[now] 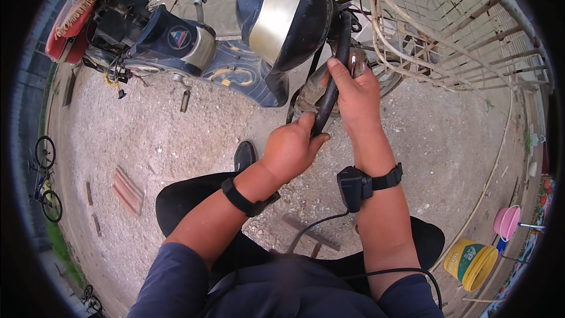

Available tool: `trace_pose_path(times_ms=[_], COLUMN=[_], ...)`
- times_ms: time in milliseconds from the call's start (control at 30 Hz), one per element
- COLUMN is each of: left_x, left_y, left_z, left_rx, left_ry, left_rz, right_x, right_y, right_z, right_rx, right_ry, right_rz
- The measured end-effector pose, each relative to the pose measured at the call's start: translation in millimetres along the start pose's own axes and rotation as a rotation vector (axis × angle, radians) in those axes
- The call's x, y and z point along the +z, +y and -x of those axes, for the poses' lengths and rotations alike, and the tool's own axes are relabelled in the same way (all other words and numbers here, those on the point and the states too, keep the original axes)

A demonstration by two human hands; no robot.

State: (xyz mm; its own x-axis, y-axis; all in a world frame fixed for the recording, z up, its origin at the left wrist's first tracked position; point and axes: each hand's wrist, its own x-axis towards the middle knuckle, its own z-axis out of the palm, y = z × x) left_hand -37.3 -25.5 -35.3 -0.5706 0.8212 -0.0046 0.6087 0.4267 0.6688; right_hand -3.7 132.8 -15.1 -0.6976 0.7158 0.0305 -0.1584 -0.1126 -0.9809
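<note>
Both my hands are closed on a curved black tube [325, 109] at the front of a dark blue and silver electric scooter [279, 15]. My left hand [289, 148] grips its lower part, and my right hand [358, 95] holds it higher, thumb across it. Just behind the tube is a dirty metal fork part [307, 95], partly hidden by my hands. The scooter's patterned footboard [232, 76] extends left to its rear body and red seat [73, 29].
A rusty wire cage or basket [459, 47] fills the upper right. Bicycles [46, 179] stand at the far left, near striped slats [126, 191]. A yellow bucket [475, 268] and a pink bucket [505, 221] sit at the lower right on the gritty concrete ground [424, 129].
</note>
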Motion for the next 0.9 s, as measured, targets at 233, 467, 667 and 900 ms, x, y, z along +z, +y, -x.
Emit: trace_pose_path(times_ms=[233,467,667,900], left_x=[2,3,5,4], left_y=[3,9,16,20], left_z=[0,0,2,5], left_rx=[0.023,0.060,0.087,0.122], left_ry=[0.016,0.031,0.103,0.111], left_rz=[-0.034,-0.054,0.010,0.024], right_x=[-2,-11,-15,-16], right_y=[0,-1,-8,-18], right_z=[0,-4,-7,1], right_rx=[0.011,0.048,0.110,0.097], right_ry=[-0.016,-0.058,-0.020,0.002], right_rz=[-0.112,-0.177,-0.138,-0.187])
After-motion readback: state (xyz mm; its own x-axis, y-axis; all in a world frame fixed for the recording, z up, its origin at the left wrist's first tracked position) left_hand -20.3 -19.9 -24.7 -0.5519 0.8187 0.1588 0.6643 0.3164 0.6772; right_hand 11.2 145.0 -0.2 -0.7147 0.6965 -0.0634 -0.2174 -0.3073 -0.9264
